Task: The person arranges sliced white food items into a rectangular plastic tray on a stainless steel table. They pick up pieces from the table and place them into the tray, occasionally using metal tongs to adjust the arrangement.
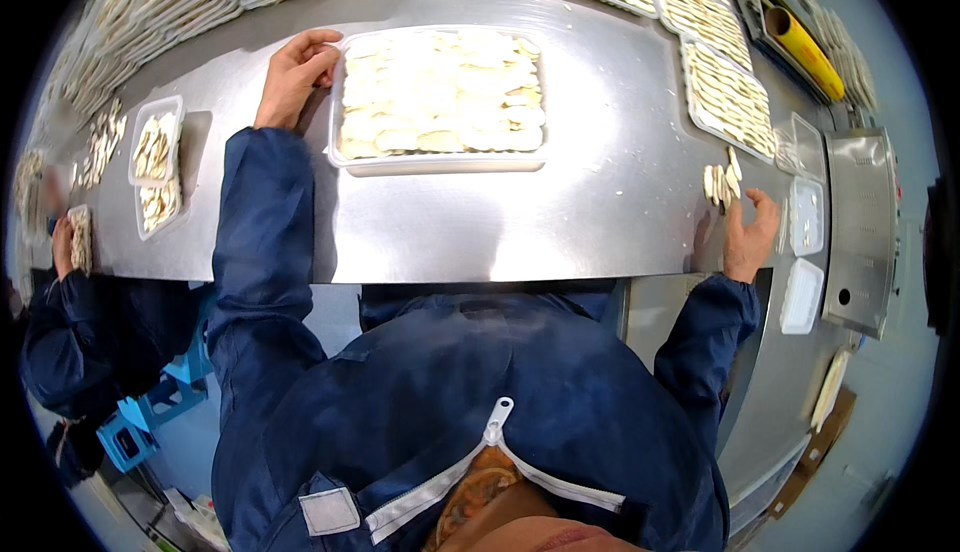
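A white plastic tray (442,161) with overlapping rows of pale sliced pieces, perhaps mushroom, lies before me on the steel table (570,237); glare washes out its middle. My left hand (296,75) is at the tray's upper left corner, thumb and fingers bent near the rim; whether it grips the rim is unclear. Far to the right, my right hand (748,233) has thumb and forefinger apart, just below a small loose group of slices (721,180) on the table. Nothing shows between those fingertips.
Stacked filled trays (180,11) stand at the upper left, more filled trays (726,98) at the upper right. Small slice tubs (156,148) are at left, near a co-worker's hand (63,246). Empty containers (802,295) and a steel machine (859,229) stand right; a yellow tube (810,56) lies beyond.
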The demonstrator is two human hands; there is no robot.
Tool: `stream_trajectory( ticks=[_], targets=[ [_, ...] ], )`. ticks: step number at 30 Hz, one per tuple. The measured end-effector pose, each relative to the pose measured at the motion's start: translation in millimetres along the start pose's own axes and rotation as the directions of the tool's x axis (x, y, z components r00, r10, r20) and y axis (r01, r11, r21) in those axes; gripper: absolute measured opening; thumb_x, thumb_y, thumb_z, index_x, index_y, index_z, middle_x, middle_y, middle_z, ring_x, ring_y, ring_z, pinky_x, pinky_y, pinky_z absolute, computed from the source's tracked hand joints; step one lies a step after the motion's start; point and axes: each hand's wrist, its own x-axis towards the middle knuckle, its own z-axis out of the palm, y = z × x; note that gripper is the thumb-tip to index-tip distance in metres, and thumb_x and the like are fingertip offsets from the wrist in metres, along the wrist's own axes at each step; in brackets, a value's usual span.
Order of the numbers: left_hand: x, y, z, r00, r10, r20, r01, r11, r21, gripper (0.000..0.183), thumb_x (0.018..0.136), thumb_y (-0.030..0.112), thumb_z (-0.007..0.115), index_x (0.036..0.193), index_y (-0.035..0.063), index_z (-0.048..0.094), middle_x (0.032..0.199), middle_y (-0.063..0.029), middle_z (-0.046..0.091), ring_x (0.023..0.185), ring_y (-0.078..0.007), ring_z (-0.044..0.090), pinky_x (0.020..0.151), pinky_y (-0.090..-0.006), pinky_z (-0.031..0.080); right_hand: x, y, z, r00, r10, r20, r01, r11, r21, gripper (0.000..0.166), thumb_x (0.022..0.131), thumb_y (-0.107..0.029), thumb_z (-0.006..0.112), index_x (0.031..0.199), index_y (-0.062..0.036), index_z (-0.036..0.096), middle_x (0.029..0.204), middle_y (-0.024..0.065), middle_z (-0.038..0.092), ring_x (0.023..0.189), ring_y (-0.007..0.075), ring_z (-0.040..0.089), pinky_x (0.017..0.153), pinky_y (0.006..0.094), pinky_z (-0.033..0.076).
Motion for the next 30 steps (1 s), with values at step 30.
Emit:
stream_trajectory(
  ticks=[30],
  targets=[
    [-6, 15, -2, 0.954, 0.111, -0.277, -0.018, 0.948, 0.316, 0.029, 0.093, 0.013, 0.062, 0.119, 0.0008, 0.062, 0.099, -0.0076, 0.067, 0.082, -0.0150, 0.064, 0.074, -0.0265, 0.051, 61, -241, 70, 0.904, -0.357, 0.235, 0.129, 0.752, 0.647, 0.029, 0.083, -0.017, 0.063, 0.107, -0.0010, 0.062, 0.086, 0.0113, 0.065, 0.069, 0.0214, 0.061, 0.063, 0.0338, 0.050]
  ],
)
